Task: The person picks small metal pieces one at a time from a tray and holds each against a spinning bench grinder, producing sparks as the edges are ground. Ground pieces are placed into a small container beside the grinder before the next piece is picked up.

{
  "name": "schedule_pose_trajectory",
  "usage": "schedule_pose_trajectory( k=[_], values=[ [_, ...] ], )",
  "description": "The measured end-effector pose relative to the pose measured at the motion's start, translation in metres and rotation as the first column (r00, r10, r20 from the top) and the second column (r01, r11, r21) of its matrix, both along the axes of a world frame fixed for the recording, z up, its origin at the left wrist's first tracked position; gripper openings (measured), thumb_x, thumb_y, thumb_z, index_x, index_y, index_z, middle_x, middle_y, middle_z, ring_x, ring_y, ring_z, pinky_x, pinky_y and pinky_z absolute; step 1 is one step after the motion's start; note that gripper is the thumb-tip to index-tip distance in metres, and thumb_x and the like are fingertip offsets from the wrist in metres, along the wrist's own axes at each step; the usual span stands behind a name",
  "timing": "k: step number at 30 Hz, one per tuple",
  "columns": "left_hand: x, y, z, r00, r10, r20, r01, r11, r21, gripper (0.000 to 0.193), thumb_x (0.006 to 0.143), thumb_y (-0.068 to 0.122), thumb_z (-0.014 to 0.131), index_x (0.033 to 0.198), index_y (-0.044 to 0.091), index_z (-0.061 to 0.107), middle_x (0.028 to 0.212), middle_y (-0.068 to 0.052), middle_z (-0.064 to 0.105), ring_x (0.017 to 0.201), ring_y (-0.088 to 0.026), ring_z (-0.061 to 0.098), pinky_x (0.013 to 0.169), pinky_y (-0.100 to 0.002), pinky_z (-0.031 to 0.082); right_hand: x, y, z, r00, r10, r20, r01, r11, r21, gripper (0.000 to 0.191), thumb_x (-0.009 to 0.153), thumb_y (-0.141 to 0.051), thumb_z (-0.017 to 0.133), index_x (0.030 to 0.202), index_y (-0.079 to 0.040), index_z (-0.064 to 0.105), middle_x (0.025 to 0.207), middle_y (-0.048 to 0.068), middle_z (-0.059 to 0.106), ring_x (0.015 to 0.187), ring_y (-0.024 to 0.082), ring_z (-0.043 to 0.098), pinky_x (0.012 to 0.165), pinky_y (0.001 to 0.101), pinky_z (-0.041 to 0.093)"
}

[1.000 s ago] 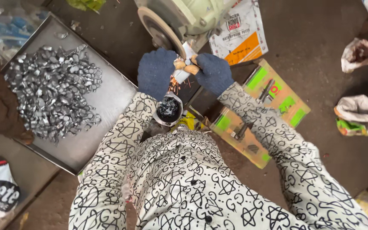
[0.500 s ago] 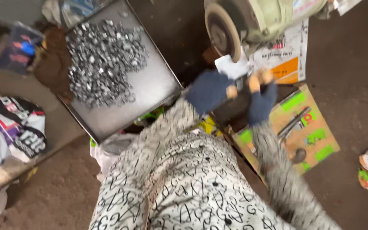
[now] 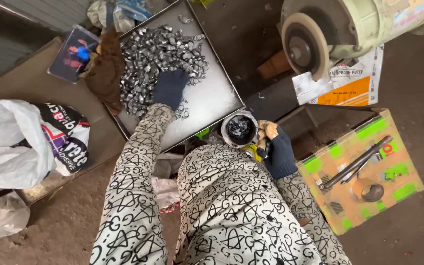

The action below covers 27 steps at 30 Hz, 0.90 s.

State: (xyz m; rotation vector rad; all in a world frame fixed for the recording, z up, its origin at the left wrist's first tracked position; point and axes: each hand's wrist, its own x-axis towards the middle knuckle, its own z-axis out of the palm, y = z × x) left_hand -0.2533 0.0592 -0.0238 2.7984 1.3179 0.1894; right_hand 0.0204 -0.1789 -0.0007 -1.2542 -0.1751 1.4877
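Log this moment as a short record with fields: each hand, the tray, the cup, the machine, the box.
left hand: dark blue gloved left hand reaching into the heap of small shiny metal pieces
right hand: dark blue gloved right hand beside the small round metal cup, fingertips bare; grip unclear
tray: flat grey metal tray, pieces heaped at its far end
cup: dark contents
machine: pale green bench grinder with tan wheel
box: cardboard box with green tape, carrying a metal rod and tape roll
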Motion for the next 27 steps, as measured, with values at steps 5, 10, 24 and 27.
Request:
schedule_pose_trajectory(
  k=[5,10,24,27],
  values=[
    [0.055,-0.037,0.011,0.891,0.132,0.434,-0.017,0.966,-0.259,0.045,0.096,0.004,0.058,0.139,0.016,0.063,0.114,-0.007,0.071,0.099,-0.026,0.067,0.089,-0.040,0.054,0.006,0.039,0.008,0.868,0.195,0.456,-0.227,0.974,0.015,0.035,0.100,-0.025,0.064,0.123,0.002,0.067,0.090,0.005,0.069,0.066,0.007,0.059,0.057,0.0229,0.049],
    [0.121,-0.099,0.034,0.679,0.612,0.406,0.334,0.236,-0.913,0.045,0.095,0.008,0.067,0.139,0.002,0.056,0.130,-0.011,0.069,0.118,-0.017,0.064,0.101,-0.031,0.053,0.035,0.040,0.019,0.659,0.423,0.622,-0.443,0.886,-0.133,0.045,0.092,-0.017,0.069,0.133,-0.002,0.061,0.093,-0.002,0.066,0.073,0.003,0.055,0.059,0.0207,0.050],
    [0.205,-0.156,0.006,0.432,0.411,0.802,0.406,0.706,-0.581,0.047,0.085,-0.006,0.064,0.131,0.003,0.067,0.125,-0.012,0.073,0.115,-0.017,0.069,0.103,-0.033,0.054,0.084,-0.020,0.033,0.506,0.132,0.852,-0.309,0.950,0.037,0.027,0.098,-0.019,0.074,0.118,-0.001,0.072,0.091,0.006,0.075,0.079,0.008,0.065,0.070,0.0276,0.054],
    [0.226,-0.133,0.013,0.530,0.445,0.722,0.237,0.740,-0.629,0.030,0.097,0.015,0.069,0.126,0.007,0.066,0.106,-0.012,0.071,0.094,-0.024,0.068,0.084,-0.037,0.055,0.117,0.001,0.040,0.283,-0.092,0.955,-0.338,0.922,0.189,0.026,0.099,-0.020,0.076,0.119,-0.003,0.070,0.095,0.012,0.072,0.080,0.018,0.069,0.073,0.0325,0.057]
  ],
)
